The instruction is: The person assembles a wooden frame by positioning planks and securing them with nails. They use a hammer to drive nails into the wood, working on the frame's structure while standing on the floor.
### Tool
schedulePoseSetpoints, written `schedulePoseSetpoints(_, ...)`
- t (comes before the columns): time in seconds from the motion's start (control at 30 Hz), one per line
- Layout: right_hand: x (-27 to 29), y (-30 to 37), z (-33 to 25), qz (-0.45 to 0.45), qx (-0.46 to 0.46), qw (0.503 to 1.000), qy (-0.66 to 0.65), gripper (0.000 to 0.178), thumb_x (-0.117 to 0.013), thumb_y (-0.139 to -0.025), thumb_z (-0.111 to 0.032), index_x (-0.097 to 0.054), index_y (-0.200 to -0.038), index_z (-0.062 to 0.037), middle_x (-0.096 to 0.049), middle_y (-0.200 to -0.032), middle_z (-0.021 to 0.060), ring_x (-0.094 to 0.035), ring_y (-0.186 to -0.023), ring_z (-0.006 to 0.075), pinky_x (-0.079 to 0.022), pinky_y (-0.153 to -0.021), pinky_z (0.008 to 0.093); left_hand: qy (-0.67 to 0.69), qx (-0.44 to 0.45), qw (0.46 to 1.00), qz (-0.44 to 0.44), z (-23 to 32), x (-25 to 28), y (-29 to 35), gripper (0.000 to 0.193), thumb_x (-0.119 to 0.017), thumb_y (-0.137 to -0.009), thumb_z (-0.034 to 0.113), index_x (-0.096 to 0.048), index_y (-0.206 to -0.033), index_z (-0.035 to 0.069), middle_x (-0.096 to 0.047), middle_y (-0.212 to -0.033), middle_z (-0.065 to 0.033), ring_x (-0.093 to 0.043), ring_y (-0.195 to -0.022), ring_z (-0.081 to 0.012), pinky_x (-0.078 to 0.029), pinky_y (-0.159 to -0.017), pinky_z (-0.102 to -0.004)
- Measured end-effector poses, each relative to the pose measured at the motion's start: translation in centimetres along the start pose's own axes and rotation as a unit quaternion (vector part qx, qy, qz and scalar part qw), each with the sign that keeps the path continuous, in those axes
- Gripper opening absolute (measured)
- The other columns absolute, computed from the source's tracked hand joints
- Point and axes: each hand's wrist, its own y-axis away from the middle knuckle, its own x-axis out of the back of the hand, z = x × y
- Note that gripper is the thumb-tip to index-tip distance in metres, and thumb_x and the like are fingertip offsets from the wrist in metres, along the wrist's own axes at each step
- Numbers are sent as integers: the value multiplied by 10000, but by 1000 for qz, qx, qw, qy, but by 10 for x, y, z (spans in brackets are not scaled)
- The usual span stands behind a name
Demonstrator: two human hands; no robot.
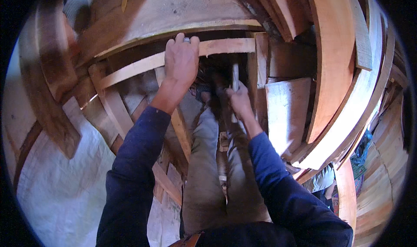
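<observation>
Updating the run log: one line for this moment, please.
left hand gripping pale wooden batten | right hand holding slim tool upright | planks right

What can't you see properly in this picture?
Head view only:
- The thin pale tool in the right hand: its lower end is hidden by the fist, its kind unclear.
- Left hand fingertips: curled over the wooden slat, out of sight.
- The feet: lost in dark shadow below the slat.
- The small shiny thing at the left hand's fingers: too small to tell.
</observation>
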Motion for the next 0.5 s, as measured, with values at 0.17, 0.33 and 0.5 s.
schedulePoseSetpoints(0.17,4,18,5,10,22,998,64,360,-592,-811,-124,-542,-1141,11,-610,-939,134,-585,-876,224,-449,-797,334,-5,5,999,31,4,-2,2,68,-587,-765,115,-558,-816,82,-635,-693,-99,-571,-886,-261,-411,-708,-370)
schedulePoseSetpoints(0.33,9,30,9,-15,-18,1000,15,321,-606,-824,-130,-537,-1104,13,-602,-878,130,-565,-796,213,-430,-733,337,-3,18,1000,9,11,3,4,75,-582,-773,117,-572,-839,82,-642,-727,-98,-572,-906,-262,-413,-715,-375)
schedulePoseSetpoints(0.5,3,51,-44,-56,-95,994,-27,144,-583,-885,-168,-505,-931,-55,-484,-643,0,-434,-464,87,-348,-417,255,20,35,999,-9,3,0,6,202,-684,-692,102,-586,-869,107,-643,-807,-93,-579,-907,-278,-433,-710,-395)
